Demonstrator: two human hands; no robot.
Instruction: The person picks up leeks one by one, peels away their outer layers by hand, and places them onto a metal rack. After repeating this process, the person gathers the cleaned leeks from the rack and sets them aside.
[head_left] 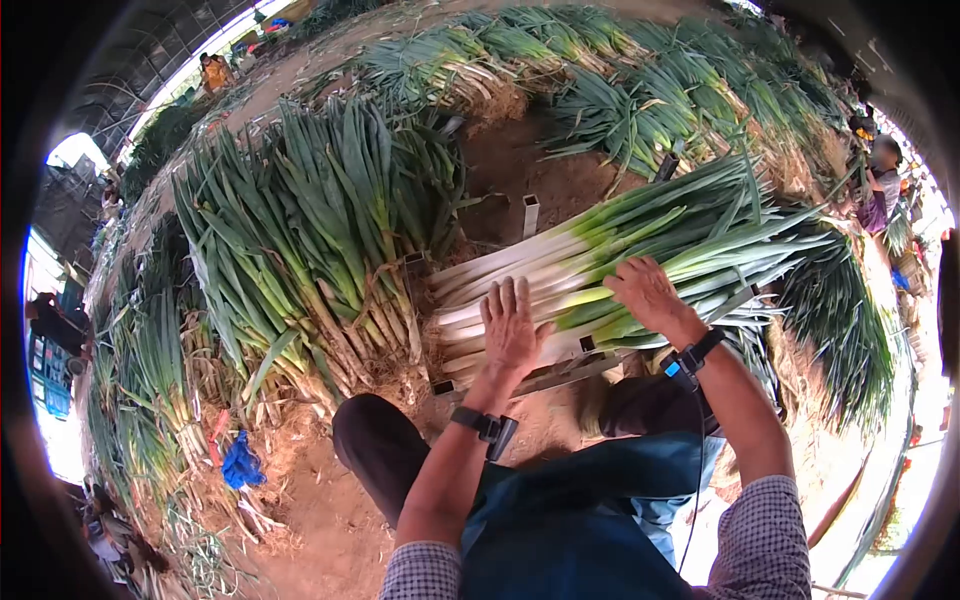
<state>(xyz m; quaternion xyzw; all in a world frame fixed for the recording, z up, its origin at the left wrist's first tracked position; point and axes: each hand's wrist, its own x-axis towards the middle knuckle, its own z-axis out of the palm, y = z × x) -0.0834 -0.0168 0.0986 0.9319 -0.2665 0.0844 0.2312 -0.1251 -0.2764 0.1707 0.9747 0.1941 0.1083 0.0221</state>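
A layer of long green onions [540,262] lies in front of me across a low metal frame [575,373], white stems to the left and green leaves to the right. My left hand [512,325] rests flat on the white stems, fingers stretched out. Further right, my right hand [648,295] has its fingers curled on a green onion where white turns to green. Its fingertips are partly hidden.
A large bundle of untrimmed green onions [300,230] stands left of the frame. More piles [680,100] lie behind, and another [840,310] at right. A blue plastic scrap [241,462] is on the soil. A person [882,185] is at far right.
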